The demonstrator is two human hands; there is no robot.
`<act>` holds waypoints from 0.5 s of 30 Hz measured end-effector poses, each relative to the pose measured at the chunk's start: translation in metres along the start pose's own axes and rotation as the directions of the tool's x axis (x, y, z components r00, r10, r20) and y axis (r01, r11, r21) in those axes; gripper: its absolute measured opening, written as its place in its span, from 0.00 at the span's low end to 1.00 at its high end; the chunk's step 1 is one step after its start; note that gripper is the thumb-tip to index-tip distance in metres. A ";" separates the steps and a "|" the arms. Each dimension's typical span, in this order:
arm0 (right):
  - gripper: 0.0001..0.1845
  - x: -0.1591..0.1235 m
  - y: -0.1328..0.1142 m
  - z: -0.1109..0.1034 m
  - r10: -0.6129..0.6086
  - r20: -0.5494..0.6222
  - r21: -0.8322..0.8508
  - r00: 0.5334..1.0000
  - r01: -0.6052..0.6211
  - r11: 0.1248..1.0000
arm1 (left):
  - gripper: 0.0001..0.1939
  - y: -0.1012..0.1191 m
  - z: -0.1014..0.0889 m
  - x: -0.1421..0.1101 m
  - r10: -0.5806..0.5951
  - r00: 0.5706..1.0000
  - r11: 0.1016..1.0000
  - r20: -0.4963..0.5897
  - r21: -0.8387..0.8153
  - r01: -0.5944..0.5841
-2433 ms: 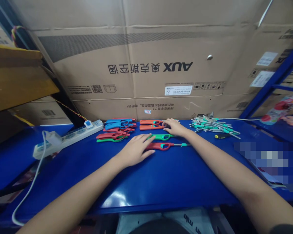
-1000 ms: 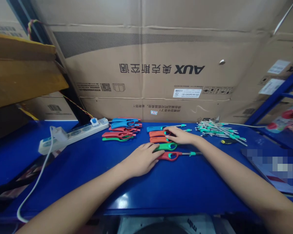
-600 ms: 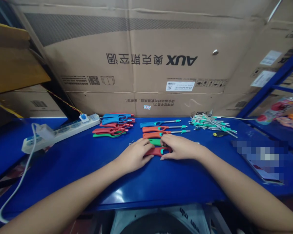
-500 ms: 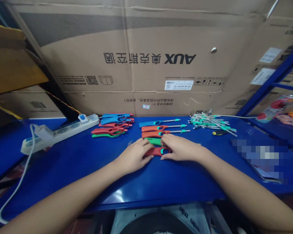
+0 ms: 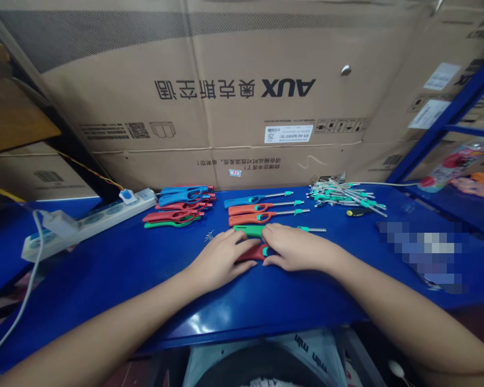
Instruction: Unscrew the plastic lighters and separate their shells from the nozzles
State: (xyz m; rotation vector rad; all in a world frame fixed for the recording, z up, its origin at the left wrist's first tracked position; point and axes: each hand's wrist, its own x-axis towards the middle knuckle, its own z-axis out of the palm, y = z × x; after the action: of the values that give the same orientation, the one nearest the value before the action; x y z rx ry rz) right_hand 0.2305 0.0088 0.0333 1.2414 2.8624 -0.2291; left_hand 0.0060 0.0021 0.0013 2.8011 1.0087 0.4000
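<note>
Low over the blue table, my left hand [image 5: 220,258] is closed around the handle end of a red long-neck lighter [image 5: 252,253]. My right hand [image 5: 296,248] grips the same lighter at its teal trigger end and covers the rest of it. Just beyond lies a green long-neck lighter [image 5: 248,231], partly behind my fingers, its metal tube showing past my right hand. Further back, a blue lighter [image 5: 240,202] and two orange lighters [image 5: 246,219] lie in a row, tubes to the right. Small screws [image 5: 209,235] lie left of my left hand.
A pile of metal tubes with teal parts [image 5: 339,192] sits at the back right, near a yellow-black screwdriver [image 5: 357,213]. Red, blue and green handle shells [image 5: 179,207] are stacked back left, beside a power strip [image 5: 92,220]. A cardboard wall [image 5: 226,48] stands behind.
The camera view has shifted slightly. My right hand has moved a little left over the red lighter, hiding more of its trigger end; both hands still hold it.
</note>
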 end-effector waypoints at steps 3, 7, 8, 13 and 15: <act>0.18 -0.003 -0.002 0.003 -0.058 -0.021 -0.056 0.998 0.057 0.997 | 0.19 0.003 0.001 0.001 0.007 1.000 0.997 0.018 0.075 -0.008; 0.18 -0.003 -0.004 0.003 -0.064 -0.033 -0.069 0.997 0.062 0.996 | 0.16 0.007 0.002 0.000 -0.001 1.000 0.994 0.016 0.109 -0.001; 0.18 -0.003 -0.003 0.003 -0.067 -0.027 -0.060 0.997 0.065 0.996 | 0.16 0.008 0.002 0.000 -0.003 1.000 0.994 0.013 0.108 0.002; 0.19 0.002 0.009 0.000 -0.106 0.048 0.045 0.993 0.104 0.994 | 0.15 0.012 0.003 0.000 -0.016 1.000 0.993 -0.014 0.118 0.017; 0.20 0.003 0.014 0.002 -0.124 0.038 0.107 0.992 0.119 0.987 | 0.13 0.012 0.004 0.000 -0.019 1.000 0.994 -0.025 0.110 0.022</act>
State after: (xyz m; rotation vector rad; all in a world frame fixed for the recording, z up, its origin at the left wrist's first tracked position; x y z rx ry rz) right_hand 0.2390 0.0201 0.0291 1.0618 2.9252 -0.4085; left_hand 0.0141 -0.0071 0.0003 2.8871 1.0966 0.3873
